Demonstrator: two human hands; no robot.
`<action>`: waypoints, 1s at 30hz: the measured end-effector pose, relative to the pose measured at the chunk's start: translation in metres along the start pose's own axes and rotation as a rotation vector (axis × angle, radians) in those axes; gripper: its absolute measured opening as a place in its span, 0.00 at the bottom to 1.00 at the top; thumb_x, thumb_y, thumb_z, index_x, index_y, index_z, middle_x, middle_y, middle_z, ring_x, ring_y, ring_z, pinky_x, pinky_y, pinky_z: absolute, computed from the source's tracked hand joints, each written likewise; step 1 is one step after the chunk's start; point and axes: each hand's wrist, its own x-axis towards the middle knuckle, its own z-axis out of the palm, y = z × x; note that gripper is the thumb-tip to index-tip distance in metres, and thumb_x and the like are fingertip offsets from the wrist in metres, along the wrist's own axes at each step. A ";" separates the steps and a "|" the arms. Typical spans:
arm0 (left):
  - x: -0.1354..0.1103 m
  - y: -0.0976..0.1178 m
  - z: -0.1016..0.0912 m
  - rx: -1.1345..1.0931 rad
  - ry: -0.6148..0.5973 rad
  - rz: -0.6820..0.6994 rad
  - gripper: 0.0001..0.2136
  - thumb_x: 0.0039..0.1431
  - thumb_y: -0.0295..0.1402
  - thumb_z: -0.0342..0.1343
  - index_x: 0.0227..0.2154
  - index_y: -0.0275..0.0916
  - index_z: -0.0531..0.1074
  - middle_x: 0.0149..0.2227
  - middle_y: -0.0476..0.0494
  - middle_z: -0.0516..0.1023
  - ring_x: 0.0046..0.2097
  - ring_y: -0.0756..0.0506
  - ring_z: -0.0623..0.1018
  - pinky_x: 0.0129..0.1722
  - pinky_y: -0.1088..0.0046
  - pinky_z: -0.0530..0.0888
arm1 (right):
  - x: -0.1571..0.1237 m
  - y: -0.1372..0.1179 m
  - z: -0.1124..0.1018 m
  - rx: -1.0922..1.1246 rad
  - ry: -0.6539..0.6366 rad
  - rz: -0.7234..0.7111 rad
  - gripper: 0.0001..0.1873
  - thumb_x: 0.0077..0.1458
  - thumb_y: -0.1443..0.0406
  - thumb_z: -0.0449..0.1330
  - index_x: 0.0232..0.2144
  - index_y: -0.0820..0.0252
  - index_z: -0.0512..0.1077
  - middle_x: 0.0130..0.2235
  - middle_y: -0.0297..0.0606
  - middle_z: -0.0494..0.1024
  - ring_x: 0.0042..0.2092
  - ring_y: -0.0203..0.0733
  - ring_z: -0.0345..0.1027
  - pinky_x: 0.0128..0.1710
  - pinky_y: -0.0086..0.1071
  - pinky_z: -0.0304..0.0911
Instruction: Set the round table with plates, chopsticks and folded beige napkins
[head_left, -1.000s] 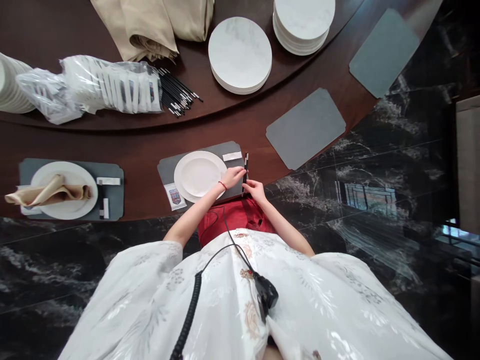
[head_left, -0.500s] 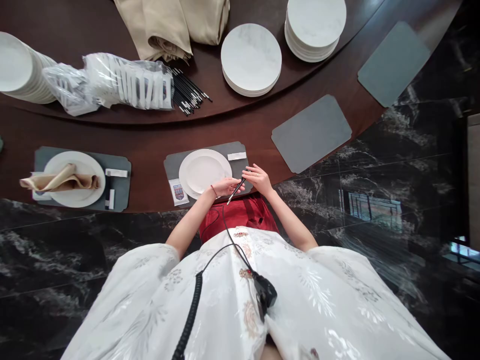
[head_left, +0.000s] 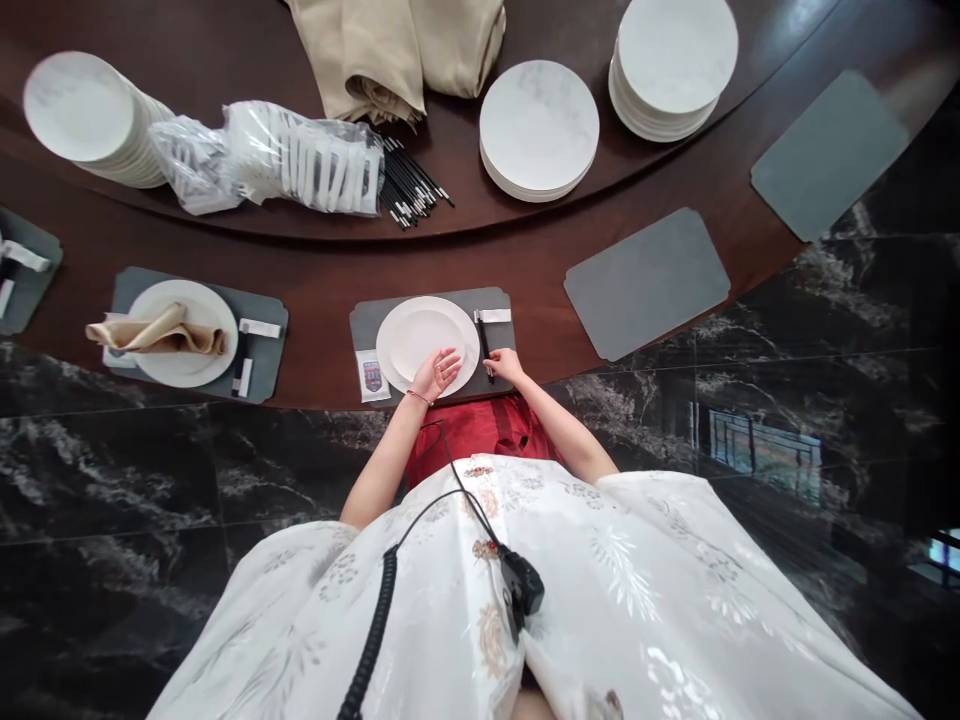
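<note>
My right hand (head_left: 503, 366) grips a pair of black chopsticks (head_left: 482, 338) near their lower end. They lie lengthwise at the right of a white plate (head_left: 466, 352), with their upper end at the white chopstick rest (head_left: 493, 316). My left hand (head_left: 436, 374) hovers over the plate's near edge, palm up, fingers apart and holding nothing. Under the plate is a grey placemat (head_left: 365, 318). A small white packet with a printed emblem (head_left: 372, 376) sits at the mat's left.
On the raised inner tabletop stand plate stacks (head_left: 538, 125), bagged packets (head_left: 304, 160), loose chopsticks (head_left: 412, 182) and beige napkins (head_left: 382, 60). To the left is a set place with a folded napkin (head_left: 169, 330). Bare grey placemats (head_left: 646, 283) lie to the right.
The chopsticks went from between both hands down to the plate's right side, now in my right hand alone. My left hand let go and moved left over the plate. The view shifted somewhat.
</note>
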 end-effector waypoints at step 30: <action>0.031 0.140 -0.091 0.457 0.117 0.341 0.08 0.59 0.35 0.56 0.39 0.37 0.71 0.36 0.43 0.78 0.32 0.52 0.78 0.35 0.77 0.73 | -0.039 -0.090 0.038 -0.743 0.054 0.317 0.21 0.62 0.54 0.57 0.49 0.65 0.73 0.47 0.55 0.78 0.50 0.53 0.75 0.47 0.38 0.68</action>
